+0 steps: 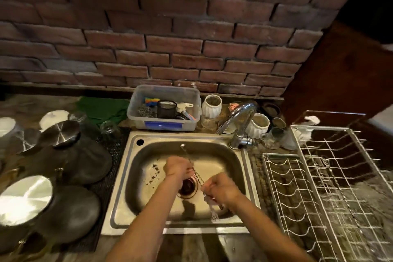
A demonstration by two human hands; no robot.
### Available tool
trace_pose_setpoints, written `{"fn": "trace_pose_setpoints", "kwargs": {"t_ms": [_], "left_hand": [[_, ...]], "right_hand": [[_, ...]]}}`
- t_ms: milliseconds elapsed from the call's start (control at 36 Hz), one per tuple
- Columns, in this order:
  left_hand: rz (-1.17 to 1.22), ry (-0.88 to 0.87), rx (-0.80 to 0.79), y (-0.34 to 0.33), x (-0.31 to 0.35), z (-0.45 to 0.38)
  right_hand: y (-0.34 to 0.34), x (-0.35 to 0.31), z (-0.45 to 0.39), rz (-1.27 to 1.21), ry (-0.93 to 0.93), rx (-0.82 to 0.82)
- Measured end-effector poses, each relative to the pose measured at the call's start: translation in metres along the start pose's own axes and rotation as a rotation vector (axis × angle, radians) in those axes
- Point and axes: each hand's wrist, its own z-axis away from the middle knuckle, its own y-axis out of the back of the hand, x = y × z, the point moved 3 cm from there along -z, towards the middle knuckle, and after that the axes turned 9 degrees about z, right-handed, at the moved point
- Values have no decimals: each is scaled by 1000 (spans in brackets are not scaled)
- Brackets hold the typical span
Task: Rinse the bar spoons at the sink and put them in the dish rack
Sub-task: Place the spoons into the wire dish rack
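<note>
Both hands are over the steel sink (131, 176), above the drain (188, 189). My left hand (177, 167) is closed around twisted-stem bar spoons (196, 174); one small bowl end (182, 146) sticks up toward the back of the basin. My right hand (221, 189) grips the same bundle lower down, and forked ends (213, 214) poke out below it near the sink's front wall. The white wire dish rack (319, 187) stands to the right of the sink. No water stream is visible from the tap (238, 121).
Upturned dark metal shakers and tins (70, 155) crowd the mat left of the sink. A clear plastic tub (163, 108) with scrubbers sits behind the basin, beside white ribbed jars (211, 106). A brick wall runs along the back.
</note>
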Motion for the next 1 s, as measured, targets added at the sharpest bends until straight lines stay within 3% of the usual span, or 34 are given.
{"fn": "trace_pose_setpoints", "kwargs": {"t_ms": [444,722,1000], "left_hand": [[-182,-257,-90,-35,102,127],[-235,-361,-144,-100,108,176],[-296,-370,-246,-203,69,203]], "right_hand": [[78,-70,119,40,292,52],[138,-45,171,40,341,149],[198,21,195,43,299,301]]}}
